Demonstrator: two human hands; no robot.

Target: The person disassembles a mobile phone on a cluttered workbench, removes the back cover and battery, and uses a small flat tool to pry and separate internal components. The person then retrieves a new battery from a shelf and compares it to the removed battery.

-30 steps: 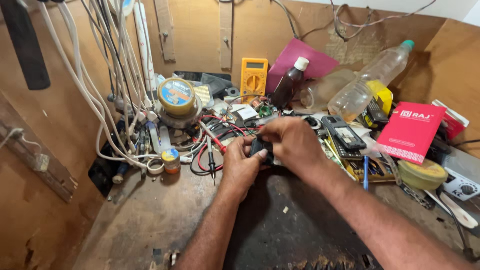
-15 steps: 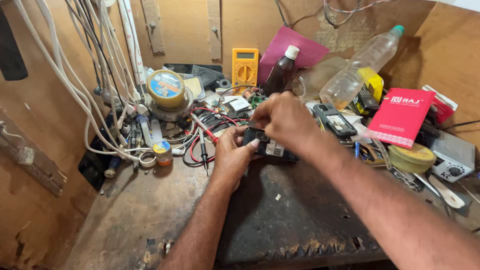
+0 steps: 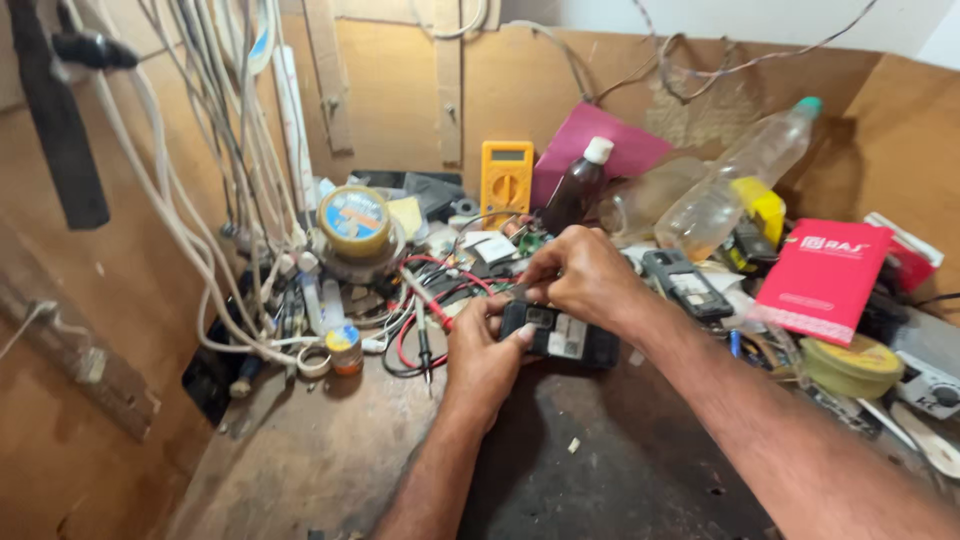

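Item: small black phone (image 3: pixel 560 335), opened, flat on the worktop (image 3: pixel 330 450) just in front of the yellow multimeter (image 3: pixel 507 180); we pinched its near end with our left hand (image 3: pixel 487 350), our right hand (image 3: pixel 580 275) closed on its top edge; we judged it light, rigid, fragile inside, best gripped by the side edges.

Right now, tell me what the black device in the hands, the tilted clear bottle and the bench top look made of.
Black device: probably matte plastic, with a pale label. Clear bottle: thin see-through plastic, green cap. Bench top: seemingly worn wood or board, brown, with a dark stained patch.
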